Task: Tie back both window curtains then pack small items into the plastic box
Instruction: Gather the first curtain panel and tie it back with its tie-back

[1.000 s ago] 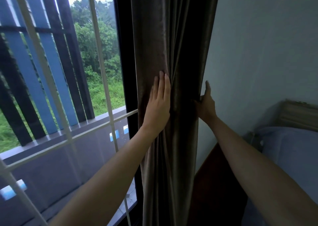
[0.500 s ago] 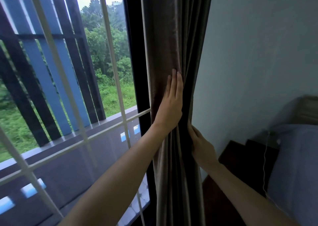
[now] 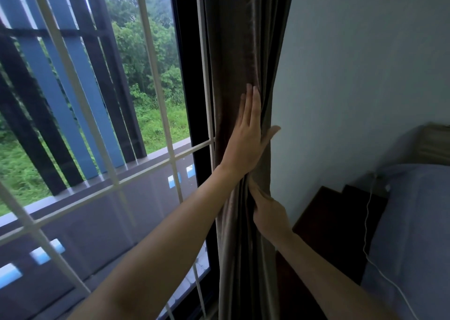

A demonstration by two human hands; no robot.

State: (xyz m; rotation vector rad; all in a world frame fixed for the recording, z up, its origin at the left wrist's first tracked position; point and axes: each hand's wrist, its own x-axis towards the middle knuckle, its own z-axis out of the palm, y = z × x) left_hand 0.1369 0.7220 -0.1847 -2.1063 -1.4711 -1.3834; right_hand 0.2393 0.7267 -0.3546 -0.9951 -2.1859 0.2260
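A brown curtain [image 3: 243, 39] hangs gathered in a narrow bunch between the black window frame and the wall. My left hand [image 3: 248, 134] lies flat against the front of the bunch, fingers straight and pointing up, thumb spread toward the wall. Just below it, my right hand [image 3: 267, 210] comes in from the wall side. Its fingers are stretched up along the folds under my left wrist, with the tips and thumb hidden in the fabric. No tie-back or plastic box is in sight.
A white window grille [image 3: 170, 156] and glass fill the left. The pale wall [image 3: 353, 76] is on the right. Below it stand a dark wooden bedside table [image 3: 336, 222] and a bed with blue bedding [image 3: 414, 234], with a white cable [image 3: 367, 222] hanging beside it.
My right hand dropped from the curtain's right edge at hand height to below my left hand and pushed into the folds. My left hand stayed flat on the curtain. The view shifted right.
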